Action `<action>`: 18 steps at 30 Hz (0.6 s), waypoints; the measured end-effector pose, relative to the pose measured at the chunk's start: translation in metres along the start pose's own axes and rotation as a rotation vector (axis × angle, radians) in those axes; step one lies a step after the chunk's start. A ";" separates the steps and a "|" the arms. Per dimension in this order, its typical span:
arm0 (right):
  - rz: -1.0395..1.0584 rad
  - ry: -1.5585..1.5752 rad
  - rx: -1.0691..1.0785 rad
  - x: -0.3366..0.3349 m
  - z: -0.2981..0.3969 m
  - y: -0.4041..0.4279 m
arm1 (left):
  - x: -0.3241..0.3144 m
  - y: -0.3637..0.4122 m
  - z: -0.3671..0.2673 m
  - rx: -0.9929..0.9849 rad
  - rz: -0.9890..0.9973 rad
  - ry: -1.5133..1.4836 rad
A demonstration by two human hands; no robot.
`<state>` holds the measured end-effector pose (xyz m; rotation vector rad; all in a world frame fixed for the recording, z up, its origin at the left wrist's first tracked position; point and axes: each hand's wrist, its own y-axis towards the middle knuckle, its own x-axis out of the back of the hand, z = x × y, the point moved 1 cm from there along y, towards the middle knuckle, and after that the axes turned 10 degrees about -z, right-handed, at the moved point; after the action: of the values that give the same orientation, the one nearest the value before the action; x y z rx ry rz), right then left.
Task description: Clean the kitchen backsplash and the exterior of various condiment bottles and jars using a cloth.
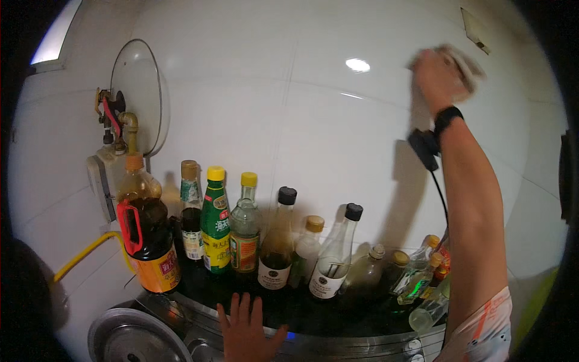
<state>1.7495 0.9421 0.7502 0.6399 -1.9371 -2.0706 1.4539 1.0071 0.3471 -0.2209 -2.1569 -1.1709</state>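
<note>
My right hand (436, 77) is raised at the upper right and presses a bunched light cloth (466, 74) on the white tiled wall (334, 131); both are blurred. A black band circles that wrist, and a black device with a cable hangs beside it. My left hand (248, 328) is low in the middle, fingers spread and holding nothing, at the front edge of a dark counter (289, 312). Just beyond it stands a row of bottles, among them a green bottle with a yellow cap (217, 221) and a clear black-capped bottle (332, 253).
A large bottle of dark liquid with a red handle (151, 226) stands at the left. Behind it, a glass lid (138, 95) leans on the wall near a pipe valve (111, 113). A metal pan (97, 335) sits at the lower left. Small bottles (416, 285) crowd near my right forearm.
</note>
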 end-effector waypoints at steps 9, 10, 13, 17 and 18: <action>-0.018 0.540 0.646 0.032 0.230 -0.098 | 0.002 -0.004 0.002 -0.048 0.007 0.020; -0.038 0.537 0.670 0.035 0.229 -0.114 | 0.002 -0.003 0.002 -0.039 0.029 0.023; 0.134 0.495 0.774 0.038 0.213 -0.118 | -0.006 0.001 -0.001 -0.042 0.040 0.092; 0.028 0.627 0.760 0.013 0.173 -0.128 | -0.015 -0.001 0.001 -0.013 0.103 0.205; 0.123 0.627 0.771 0.015 0.163 -0.127 | -0.014 -0.001 0.001 -0.020 0.108 0.206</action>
<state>1.6765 1.0919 0.6266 1.1062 -2.2171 -0.8208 1.4630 1.0096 0.3370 -0.2137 -1.9311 -1.1039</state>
